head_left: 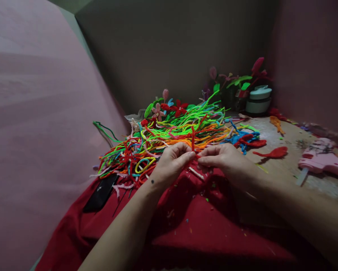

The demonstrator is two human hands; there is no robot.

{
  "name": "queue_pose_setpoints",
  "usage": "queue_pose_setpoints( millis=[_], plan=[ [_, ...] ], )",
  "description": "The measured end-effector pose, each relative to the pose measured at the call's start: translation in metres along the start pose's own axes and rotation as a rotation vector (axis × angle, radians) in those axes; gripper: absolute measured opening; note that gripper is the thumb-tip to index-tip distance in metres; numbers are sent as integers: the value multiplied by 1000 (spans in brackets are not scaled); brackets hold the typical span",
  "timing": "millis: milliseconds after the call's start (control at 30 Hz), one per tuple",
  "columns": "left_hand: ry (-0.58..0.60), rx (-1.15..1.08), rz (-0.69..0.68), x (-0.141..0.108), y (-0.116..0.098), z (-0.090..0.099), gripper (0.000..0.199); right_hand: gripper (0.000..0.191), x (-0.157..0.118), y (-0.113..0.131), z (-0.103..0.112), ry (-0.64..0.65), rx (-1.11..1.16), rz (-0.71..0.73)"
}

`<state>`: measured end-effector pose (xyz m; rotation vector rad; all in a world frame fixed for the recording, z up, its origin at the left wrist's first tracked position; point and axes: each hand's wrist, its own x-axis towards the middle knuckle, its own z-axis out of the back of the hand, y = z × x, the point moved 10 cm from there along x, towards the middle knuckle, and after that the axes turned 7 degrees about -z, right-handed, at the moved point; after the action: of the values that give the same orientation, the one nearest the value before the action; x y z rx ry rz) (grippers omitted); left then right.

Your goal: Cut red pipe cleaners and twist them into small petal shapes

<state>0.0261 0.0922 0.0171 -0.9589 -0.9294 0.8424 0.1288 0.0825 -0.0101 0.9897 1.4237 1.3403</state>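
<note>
Apparently, left hand [171, 162] pinches red pipe cleaner [193, 138] upright before the pipe-cleaner pile [183, 130]; right hand [228, 160] nearly closed beside it, hold unclear. Slack pinch could lose it there.

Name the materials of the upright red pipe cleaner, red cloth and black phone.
Red pipe cleaner: matte fuzzy fibre, probably over wire, as it stands upright. Red cloth: matte fabric, by its folds. Black phone: perhaps smooth glass or plastic, given its even face.

Glue gun [327, 162] right of pipe cleaners [165, 132].
</note>
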Motion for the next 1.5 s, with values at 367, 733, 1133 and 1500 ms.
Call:
queue_pose_setpoints(
  millis=[367,733,1133,1500],
  plan=[
    [-65,767,-528,-11,-36,-12,6,12,5,-4,13,-124,-109,25],
    [76,660,-286,-5,-22,-10,14,21,-34,49,-4,-361,-772,660],
    [63,381,-181,-3,-16,-6,11,16,-1,18,8,-60,-326,205],
    [16,356,-143,-1,-22,0,10,14,1,5,7,-40,-265,69]
  ],
)
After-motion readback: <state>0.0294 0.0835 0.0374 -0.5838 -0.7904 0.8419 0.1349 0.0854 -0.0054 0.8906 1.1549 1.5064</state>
